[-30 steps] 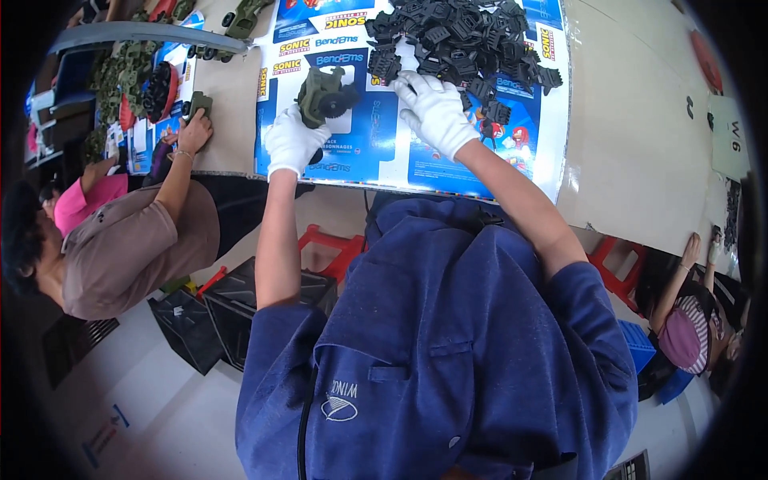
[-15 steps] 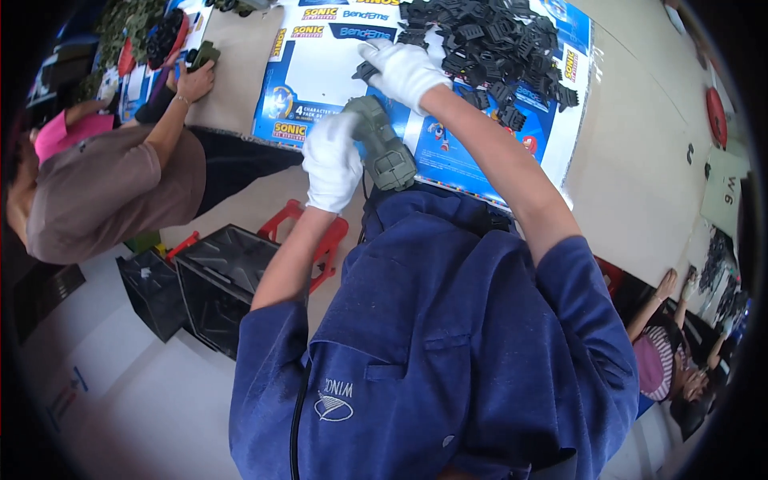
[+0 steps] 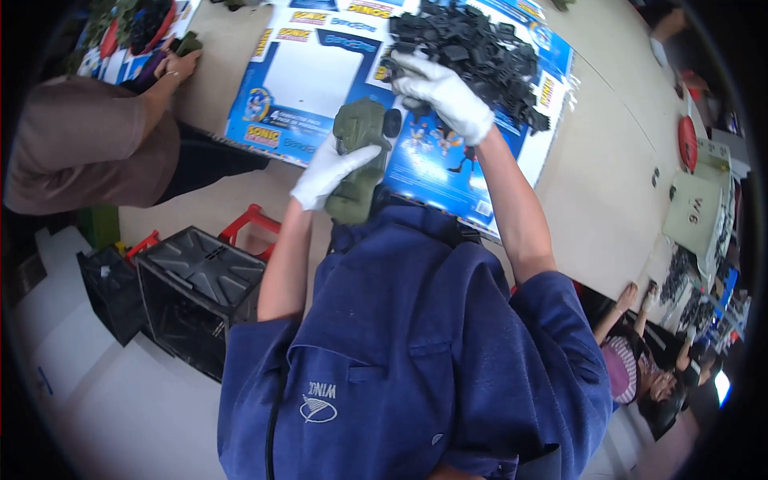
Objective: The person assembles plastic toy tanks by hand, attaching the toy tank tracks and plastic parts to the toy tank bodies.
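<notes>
My left hand (image 3: 334, 170), in a white glove, grips an olive-green plastic toy vehicle (image 3: 358, 132) in front of my body. The toy is tilted along its length, and a black wheel (image 3: 392, 122) shows on its right side. My right hand (image 3: 448, 100), also gloved in white, is over the printed sheet at the near left edge of a heap of black plastic parts (image 3: 480, 60). Its fingers are bent around a small dark part (image 3: 412, 104), mostly hidden by the glove.
Printed blue and white card sheets (image 3: 276, 108) cover the table (image 3: 592, 176) under the work. At left a co-worker's hand (image 3: 184, 64) holds a green piece. Black crates (image 3: 200, 264) and a red stool (image 3: 254, 220) stand below left. Other people sit at far right.
The toy vehicle has been turned over, showing a different side, and my left hand has shifted its grip lower. My right hand has moved right and closer to me. The view has shifted slightly.
</notes>
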A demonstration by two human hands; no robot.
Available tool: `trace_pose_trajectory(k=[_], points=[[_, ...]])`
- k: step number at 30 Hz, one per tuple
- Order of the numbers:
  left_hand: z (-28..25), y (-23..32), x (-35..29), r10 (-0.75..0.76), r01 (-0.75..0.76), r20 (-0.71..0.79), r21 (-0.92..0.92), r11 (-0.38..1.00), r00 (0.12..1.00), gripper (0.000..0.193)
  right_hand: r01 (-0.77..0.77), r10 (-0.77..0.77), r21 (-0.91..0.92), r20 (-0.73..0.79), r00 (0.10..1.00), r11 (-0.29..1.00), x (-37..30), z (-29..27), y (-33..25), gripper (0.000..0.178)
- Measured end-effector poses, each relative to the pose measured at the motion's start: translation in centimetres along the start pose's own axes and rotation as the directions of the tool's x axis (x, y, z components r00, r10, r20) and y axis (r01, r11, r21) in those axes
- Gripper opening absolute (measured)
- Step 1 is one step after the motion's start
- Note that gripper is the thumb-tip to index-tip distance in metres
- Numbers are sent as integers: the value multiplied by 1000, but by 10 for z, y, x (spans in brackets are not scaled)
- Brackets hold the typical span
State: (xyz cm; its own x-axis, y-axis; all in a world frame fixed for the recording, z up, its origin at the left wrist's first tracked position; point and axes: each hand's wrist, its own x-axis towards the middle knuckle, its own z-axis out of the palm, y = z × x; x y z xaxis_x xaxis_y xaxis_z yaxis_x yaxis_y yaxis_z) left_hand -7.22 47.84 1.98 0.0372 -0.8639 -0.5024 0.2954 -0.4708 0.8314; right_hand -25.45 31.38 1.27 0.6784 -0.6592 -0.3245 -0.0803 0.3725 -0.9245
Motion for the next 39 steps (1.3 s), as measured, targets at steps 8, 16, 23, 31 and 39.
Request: trace_pose_trajectory(k=[8, 16, 23, 31, 39], points=[[68, 47, 11, -216, 67, 402, 353, 933, 890, 69, 181, -158, 337, -94, 983, 924, -121, -29, 26, 57], [100, 50, 18, -270, 39, 401, 497, 867, 875, 67, 323, -221, 595, -240, 945, 736, -143, -28, 53, 73], [96, 47, 16, -276, 65, 379, 484, 873, 883, 68, 332, -253, 624, -216, 943, 707, -136, -31, 63, 71], [98, 58, 8, -277, 83, 347, 483, 872, 896, 61, 172, -141, 232, -146, 979, 957, -141, -50, 43, 66], [88, 30, 33, 182, -366, 367, 533, 763, 912, 97, 326, -470, -471, -228, 853, 820, -127, -33, 12, 104]])
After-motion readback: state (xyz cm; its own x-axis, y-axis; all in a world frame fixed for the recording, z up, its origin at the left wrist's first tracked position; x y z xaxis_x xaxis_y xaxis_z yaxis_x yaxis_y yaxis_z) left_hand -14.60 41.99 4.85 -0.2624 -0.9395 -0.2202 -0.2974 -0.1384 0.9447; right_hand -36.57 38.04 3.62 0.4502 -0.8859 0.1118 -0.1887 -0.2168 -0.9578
